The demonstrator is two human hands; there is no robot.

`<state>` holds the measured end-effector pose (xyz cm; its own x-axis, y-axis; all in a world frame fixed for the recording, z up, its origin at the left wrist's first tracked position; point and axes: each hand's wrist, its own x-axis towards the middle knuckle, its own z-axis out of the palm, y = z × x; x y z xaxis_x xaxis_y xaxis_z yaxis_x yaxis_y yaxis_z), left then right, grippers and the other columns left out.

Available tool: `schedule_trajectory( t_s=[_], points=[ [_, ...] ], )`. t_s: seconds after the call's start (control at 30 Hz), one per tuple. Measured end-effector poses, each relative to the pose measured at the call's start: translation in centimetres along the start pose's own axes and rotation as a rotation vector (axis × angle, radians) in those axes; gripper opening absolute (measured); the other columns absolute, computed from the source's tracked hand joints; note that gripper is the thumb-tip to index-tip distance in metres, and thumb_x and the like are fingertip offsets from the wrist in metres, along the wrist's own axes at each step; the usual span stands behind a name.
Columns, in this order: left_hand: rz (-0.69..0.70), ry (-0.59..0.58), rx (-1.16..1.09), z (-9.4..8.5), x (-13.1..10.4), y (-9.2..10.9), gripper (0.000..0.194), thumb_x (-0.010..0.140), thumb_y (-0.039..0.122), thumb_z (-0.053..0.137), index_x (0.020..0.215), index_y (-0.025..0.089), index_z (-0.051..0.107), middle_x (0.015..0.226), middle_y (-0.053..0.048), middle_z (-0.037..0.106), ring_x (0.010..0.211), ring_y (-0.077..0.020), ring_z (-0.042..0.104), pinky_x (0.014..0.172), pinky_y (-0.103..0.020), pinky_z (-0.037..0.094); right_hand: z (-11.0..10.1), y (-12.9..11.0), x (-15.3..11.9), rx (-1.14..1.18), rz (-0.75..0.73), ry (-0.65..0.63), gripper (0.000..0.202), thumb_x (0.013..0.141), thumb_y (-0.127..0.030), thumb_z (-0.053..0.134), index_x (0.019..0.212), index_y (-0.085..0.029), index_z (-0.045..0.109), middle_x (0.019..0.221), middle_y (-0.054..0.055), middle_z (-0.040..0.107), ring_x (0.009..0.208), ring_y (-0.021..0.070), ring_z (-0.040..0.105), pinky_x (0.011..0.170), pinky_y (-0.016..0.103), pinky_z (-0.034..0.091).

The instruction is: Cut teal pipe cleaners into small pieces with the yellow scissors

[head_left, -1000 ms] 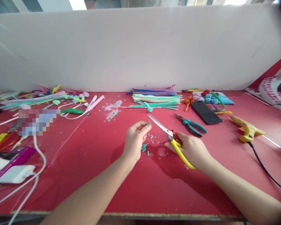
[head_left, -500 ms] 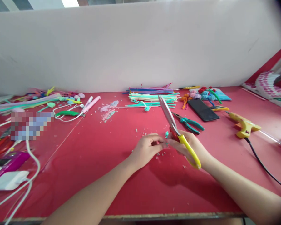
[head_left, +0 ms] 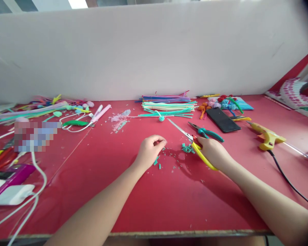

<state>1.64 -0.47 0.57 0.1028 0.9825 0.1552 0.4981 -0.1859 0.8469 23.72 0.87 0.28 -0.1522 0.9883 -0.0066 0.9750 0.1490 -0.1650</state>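
My right hand [head_left: 212, 150] holds scissors [head_left: 204, 158] with yellow and red handles, the blades pointing away to the upper left. A small heap of cut teal pipe cleaner pieces [head_left: 187, 148] lies just left of the handles. My left hand [head_left: 152, 149] is over the red table [head_left: 133, 205], thumb and fingertips pinched together; whether anything tiny is between them is hidden. Loose teal pieces [head_left: 156, 160] lie under and beside it, with fine clippings scattered between my hands. A teal fuzzy ball [head_left: 161, 118] with a pale stem sits farther back.
Bundles of pipe cleaners [head_left: 169, 106] lie along the white partition [head_left: 154, 51]. Teal-handled pliers [head_left: 207, 133], a black phone [head_left: 223, 120] and a yellow glue gun [head_left: 268, 136] are on the right. At left are a pink hair straightener [head_left: 100, 114], white cables [head_left: 37, 171] and more pipe cleaners.
My hands have moved apart, left hand leftward and right hand slightly right. The scissors have tipped lower. The teal heap and loose pieces between my hands are now uncovered.
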Motion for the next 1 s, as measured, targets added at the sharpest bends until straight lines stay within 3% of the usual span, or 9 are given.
schedule_trajectory(
  t_s=[0.2, 0.3, 0.37, 0.53, 0.6, 0.8, 1.0],
  points=[
    [0.029, 0.043, 0.047, -0.9, 0.6, -0.2, 0.03, 0.075, 0.039, 0.04, 0.065, 0.016, 0.057, 0.062, 0.0, 0.052, 0.056, -0.0108, 0.045, 0.056, -0.022, 0.035, -0.1, -0.6, -0.6, -0.035, 0.038, 0.148, 0.024, 0.074, -0.036, 0.037, 0.076, -0.019, 0.054, 0.062, 0.005, 0.058, 0.054, 0.0143, 0.049, 0.045, 0.022, 0.022],
    [0.045, 0.01, 0.106, -1.6, 0.8, -0.4, 0.018, 0.071, 0.031, 0.046, 0.068, 0.017, 0.056, 0.068, 0.0, 0.052, 0.058, -0.0105, 0.044, 0.06, -0.023, 0.036, -0.3, -0.8, -0.9, 0.021, 0.016, 0.178, 0.023, 0.073, -0.034, 0.038, 0.075, -0.019, 0.054, 0.059, 0.004, 0.056, 0.052, 0.0134, 0.047, 0.045, 0.022, 0.023],
    [0.054, -0.086, 0.139, -2.0, 0.8, -0.4, 0.011, 0.067, 0.023, 0.048, 0.074, 0.018, 0.056, 0.072, 0.001, 0.051, 0.059, -0.0101, 0.044, 0.059, -0.023, 0.035, -0.3, -0.9, -1.0, 0.057, 0.008, 0.181, 0.021, 0.071, -0.034, 0.041, 0.074, -0.019, 0.055, 0.059, 0.003, 0.056, 0.051, 0.0131, 0.046, 0.045, 0.022, 0.023],
    [0.128, -0.537, 0.222, -2.9, 0.0, 0.3, 0.017, 0.061, 0.012, 0.045, 0.064, 0.02, 0.06, 0.078, -0.001, 0.05, 0.059, -0.0105, 0.044, 0.055, -0.022, 0.034, 0.1, -1.0, -1.1, 0.112, 0.005, 0.183, 0.022, 0.067, -0.033, 0.045, 0.08, -0.02, 0.056, 0.063, 0.003, 0.058, 0.052, 0.0127, 0.047, 0.045, 0.022, 0.024],
    [0.136, -0.639, 0.27, -3.1, -0.3, 0.6, 0.019, 0.058, 0.011, 0.046, 0.064, 0.021, 0.061, 0.08, -0.001, 0.049, 0.061, -0.0115, 0.045, 0.057, -0.024, 0.034, 0.1, -1.1, -1.1, 0.112, 0.004, 0.178, 0.022, 0.067, -0.034, 0.045, 0.079, -0.02, 0.056, 0.062, 0.003, 0.057, 0.051, 0.0127, 0.047, 0.045, 0.022, 0.024],
    [0.162, -0.62, 0.41, -3.1, -0.4, 0.6, 0.019, 0.059, 0.011, 0.047, 0.065, 0.022, 0.061, 0.081, -0.001, 0.05, 0.064, -0.013, 0.047, 0.061, -0.025, 0.034, 0.0, -1.0, -1.3, 0.105, -0.014, 0.181, 0.022, 0.067, -0.036, 0.043, 0.08, -0.022, 0.054, 0.06, 0.001, 0.056, 0.049, 0.012, 0.044, 0.044, 0.021, 0.023],
    [0.129, -0.566, 0.381, -2.8, -0.5, 0.7, 0.012, 0.066, 0.019, 0.048, 0.064, 0.02, 0.06, 0.079, -0.002, 0.05, 0.065, -0.013, 0.048, 0.061, -0.024, 0.035, 0.1, -1.5, -1.5, 0.147, -0.04, 0.179, 0.02, 0.066, -0.036, 0.045, 0.072, -0.02, 0.053, 0.057, 0.001, 0.054, 0.047, 0.0104, 0.04, 0.044, 0.021, 0.021]
  ],
)
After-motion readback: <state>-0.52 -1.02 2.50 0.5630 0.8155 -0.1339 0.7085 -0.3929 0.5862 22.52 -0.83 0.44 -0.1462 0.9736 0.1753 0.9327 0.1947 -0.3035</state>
